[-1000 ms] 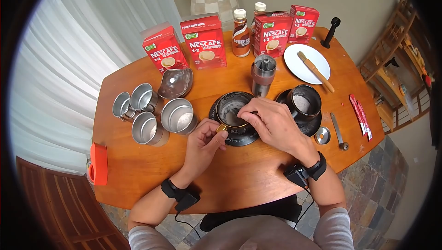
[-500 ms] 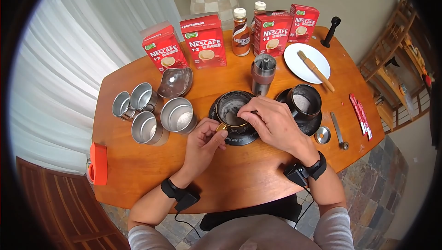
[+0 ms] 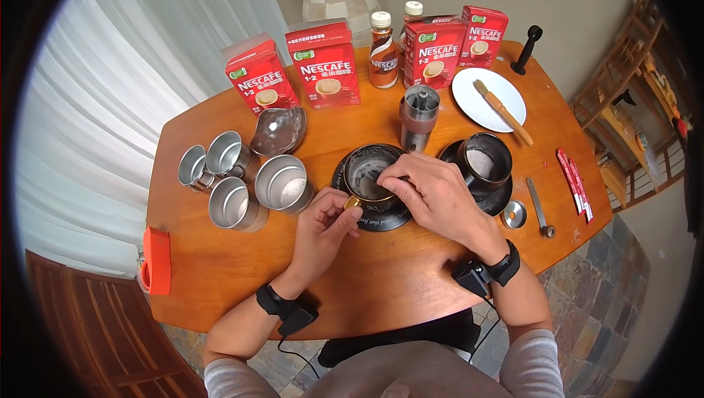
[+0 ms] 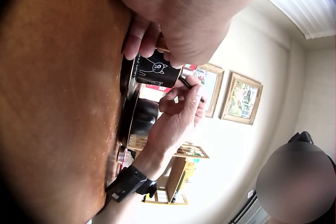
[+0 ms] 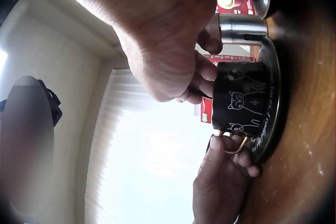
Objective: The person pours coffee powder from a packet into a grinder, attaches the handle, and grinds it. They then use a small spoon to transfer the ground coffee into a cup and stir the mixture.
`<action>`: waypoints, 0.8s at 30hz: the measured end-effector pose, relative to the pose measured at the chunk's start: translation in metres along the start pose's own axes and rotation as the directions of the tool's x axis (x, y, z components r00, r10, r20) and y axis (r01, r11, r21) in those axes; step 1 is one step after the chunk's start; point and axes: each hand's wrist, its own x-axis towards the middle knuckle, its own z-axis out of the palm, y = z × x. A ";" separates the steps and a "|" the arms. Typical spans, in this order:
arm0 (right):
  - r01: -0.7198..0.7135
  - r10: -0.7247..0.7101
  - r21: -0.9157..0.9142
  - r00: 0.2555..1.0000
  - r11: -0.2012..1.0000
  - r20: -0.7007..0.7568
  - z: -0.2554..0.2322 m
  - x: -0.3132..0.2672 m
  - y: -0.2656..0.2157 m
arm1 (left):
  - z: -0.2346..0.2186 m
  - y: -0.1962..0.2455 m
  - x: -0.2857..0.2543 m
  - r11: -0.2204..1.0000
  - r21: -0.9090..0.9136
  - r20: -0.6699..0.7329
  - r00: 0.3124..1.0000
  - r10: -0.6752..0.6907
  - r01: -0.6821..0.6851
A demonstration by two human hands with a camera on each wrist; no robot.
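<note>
A black cup [image 5: 239, 98] with white cat drawings and a gold handle stands on a black saucer [image 3: 381, 223]. Its handle is pinched by my left hand [image 3: 325, 226] between thumb and fingers. Over the cup's right rim, my right hand [image 3: 440, 196] grips a thin black utensil [image 4: 185, 82], whose lower end is hidden in the cup. Pale powder [image 3: 364, 180] shows inside the cup. Right of it, a second black cup [image 3: 487, 160] holding pale powder sits on another dark saucer [image 3: 493, 204].
Several metal cups [image 3: 233, 204] and a dark bowl [image 3: 279, 131] stand at the left. Red boxes [image 3: 323, 68], bottles [image 3: 383, 53] and a grinder [image 3: 419, 119] are behind. A white plate [image 3: 469, 94] with a brush [image 3: 506, 113], a metal spoon [image 3: 539, 207] and red sachets [image 3: 574, 184] lie right.
</note>
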 end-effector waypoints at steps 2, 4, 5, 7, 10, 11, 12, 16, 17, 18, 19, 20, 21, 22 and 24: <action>0.001 -0.001 -0.003 1.000 1.000 -0.001 0.000 0.000 0.000 | 0.000 0.000 0.000 1.000 0.004 -0.003 1.000 0.000 0.000; -0.001 0.001 -0.007 1.000 1.000 -0.002 0.001 -0.001 0.000 | 0.000 0.000 0.000 1.000 0.005 -0.004 1.000 0.004 -0.003; 0.001 -0.001 -0.007 1.000 1.000 -0.003 0.001 -0.001 0.001 | 0.000 0.000 0.000 1.000 0.004 -0.005 1.000 0.005 -0.005; 0.005 -0.005 -0.006 1.000 1.000 -0.004 0.002 -0.001 0.001 | 0.000 0.000 0.000 1.000 0.002 -0.005 1.000 0.005 -0.005; 0.011 -0.011 -0.003 1.000 1.000 -0.005 0.001 -0.001 0.000 | 0.000 0.000 0.000 1.000 -0.004 -0.008 1.000 -0.001 0.001; 0.011 -0.011 -0.004 1.000 1.000 -0.004 0.002 -0.001 0.000 | 0.000 0.000 0.000 1.000 -0.008 -0.010 1.000 -0.007 0.007; 0.012 -0.012 -0.004 1.000 1.000 -0.004 0.002 -0.001 0.000 | 0.000 -0.001 0.000 1.000 -0.011 -0.011 1.000 -0.013 0.013; 0.018 -0.018 -0.011 1.000 1.000 -0.007 0.002 -0.001 -0.001 | -0.001 -0.002 0.000 1.000 -0.021 -0.008 1.000 -0.023 0.023; 0.014 -0.014 -0.006 1.000 1.000 -0.005 0.002 -0.001 -0.001 | -0.001 -0.002 0.000 0.999 -0.024 -0.007 1.000 -0.024 0.024; 0.011 -0.011 -0.001 1.000 1.000 -0.003 0.002 -0.001 0.000 | -0.001 -0.001 0.000 0.999 -0.027 -0.005 1.000 -0.025 0.025; 0.009 -0.009 0.004 1.000 1.000 -0.001 0.002 -0.001 0.000 | -0.001 -0.001 0.000 0.999 -0.030 -0.005 1.000 -0.023 0.023; 0.009 -0.009 0.002 1.000 1.000 -0.003 0.002 -0.001 0.000 | -0.001 -0.001 0.000 0.999 -0.034 -0.004 1.000 -0.022 0.022; 0.009 -0.009 0.000 1.000 1.000 -0.006 0.001 0.000 0.000 | -0.001 -0.001 0.000 0.999 -0.038 -0.004 1.000 -0.021 0.021; 0.009 -0.009 -0.002 1.000 1.000 -0.008 0.001 0.000 0.000 | -0.001 -0.002 0.000 0.999 -0.038 -0.003 1.000 -0.021 0.020; 0.007 -0.007 -0.002 1.000 1.000 -0.021 0.001 0.000 0.000 | -0.001 -0.002 0.000 0.999 -0.039 -0.004 1.000 -0.020 0.020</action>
